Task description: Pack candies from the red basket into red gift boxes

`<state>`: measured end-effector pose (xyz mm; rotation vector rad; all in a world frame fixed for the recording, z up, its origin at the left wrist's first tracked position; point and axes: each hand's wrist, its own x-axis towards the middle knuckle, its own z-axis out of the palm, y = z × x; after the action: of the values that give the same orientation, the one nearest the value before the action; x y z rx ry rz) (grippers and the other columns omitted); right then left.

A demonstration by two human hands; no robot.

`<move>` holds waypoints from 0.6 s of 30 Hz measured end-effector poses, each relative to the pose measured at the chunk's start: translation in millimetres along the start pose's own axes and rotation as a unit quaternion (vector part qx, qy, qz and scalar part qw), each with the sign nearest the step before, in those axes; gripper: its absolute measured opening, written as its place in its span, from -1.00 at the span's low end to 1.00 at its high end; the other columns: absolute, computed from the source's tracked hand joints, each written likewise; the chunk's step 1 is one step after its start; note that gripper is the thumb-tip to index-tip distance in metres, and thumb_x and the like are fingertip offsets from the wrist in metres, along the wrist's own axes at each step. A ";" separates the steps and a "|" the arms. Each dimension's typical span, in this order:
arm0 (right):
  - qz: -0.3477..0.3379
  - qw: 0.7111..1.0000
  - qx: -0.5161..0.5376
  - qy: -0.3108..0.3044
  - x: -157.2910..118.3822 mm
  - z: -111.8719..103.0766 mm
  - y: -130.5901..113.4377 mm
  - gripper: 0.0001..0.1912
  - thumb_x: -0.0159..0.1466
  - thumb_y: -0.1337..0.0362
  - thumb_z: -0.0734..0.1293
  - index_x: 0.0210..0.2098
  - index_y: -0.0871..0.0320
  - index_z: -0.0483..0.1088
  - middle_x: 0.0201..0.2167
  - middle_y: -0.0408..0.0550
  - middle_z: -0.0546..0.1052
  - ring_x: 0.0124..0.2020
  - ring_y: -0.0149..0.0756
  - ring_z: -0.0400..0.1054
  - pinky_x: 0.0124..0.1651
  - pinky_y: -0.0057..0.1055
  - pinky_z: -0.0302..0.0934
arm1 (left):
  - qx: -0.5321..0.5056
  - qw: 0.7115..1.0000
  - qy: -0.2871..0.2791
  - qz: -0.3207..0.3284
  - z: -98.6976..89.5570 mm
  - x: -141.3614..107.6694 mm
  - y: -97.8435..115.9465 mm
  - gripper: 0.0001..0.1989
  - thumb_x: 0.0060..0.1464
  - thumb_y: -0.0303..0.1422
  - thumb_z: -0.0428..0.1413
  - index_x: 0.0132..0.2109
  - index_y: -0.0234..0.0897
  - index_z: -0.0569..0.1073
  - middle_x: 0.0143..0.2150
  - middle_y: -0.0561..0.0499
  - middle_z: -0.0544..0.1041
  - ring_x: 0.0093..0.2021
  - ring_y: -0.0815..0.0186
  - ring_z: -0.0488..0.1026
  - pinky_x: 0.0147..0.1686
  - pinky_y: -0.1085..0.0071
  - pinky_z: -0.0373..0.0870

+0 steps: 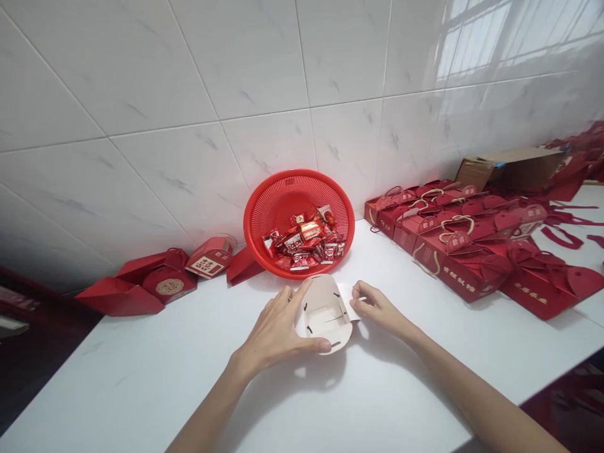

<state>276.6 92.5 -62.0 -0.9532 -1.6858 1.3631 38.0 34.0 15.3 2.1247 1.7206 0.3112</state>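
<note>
At lower centre of the frame, our left hand (278, 327), thumb and fingers spread wide, grips the left of an open cream box of smooth, slotted card (323, 318). It lies between our hands, touching both, round-ended flaps stretching up and down the frame. Our right hand (376, 308) pinches its flat white side flap (347, 301). Farther right sit crimson cardboard boxes with cord handles (427, 251).

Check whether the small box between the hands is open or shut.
Open: the small paper box shows its pale inside, its slotted flaps spread apart between left hand and right hand.
</note>
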 end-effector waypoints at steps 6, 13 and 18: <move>0.014 0.999 0.032 -0.004 -1.2 6.0 3.3 -0.72 0.21 0.06 0.31 -0.41 0.07 0.16 -0.52 -0.27 0.29 -0.51 -0.39 0.23 -0.40 -0.41 0.15 | 0.018 0.999 -0.026 -0.021 -1.2 3.3 1.2 0.31 -0.34 0.23 0.28 0.49 -0.02 -0.09 -0.02 -0.13 0.38 -0.03 -0.11 0.43 -0.15 0.20 0.37; -0.018 0.999 0.017 0.022 -1.1 7.1 3.1 -0.74 0.21 0.09 0.30 -0.43 0.08 0.16 -0.51 -0.25 0.31 -0.48 -0.37 0.24 -0.35 -0.39 0.17 | 0.021 0.999 -0.030 0.014 -4.0 7.9 -1.0 0.34 -0.38 0.16 0.34 0.49 -0.03 -0.11 0.17 -0.23 0.30 0.06 -0.19 0.43 -0.08 0.13 0.41; -0.047 0.998 0.002 0.051 -1.9 6.8 1.8 -0.75 0.21 0.10 0.31 -0.41 0.07 0.17 -0.46 -0.21 0.34 -0.40 -0.32 0.29 -0.25 -0.35 0.23 | 0.016 0.995 -0.056 0.075 -8.4 14.6 -3.1 0.31 -0.32 0.14 0.36 0.49 0.05 -0.14 0.43 -0.21 0.05 0.30 -0.27 0.23 0.19 -0.02 0.25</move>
<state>271.5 88.2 -65.0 -0.9135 -1.6302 1.2345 35.1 50.1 20.5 2.2546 1.5172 0.2013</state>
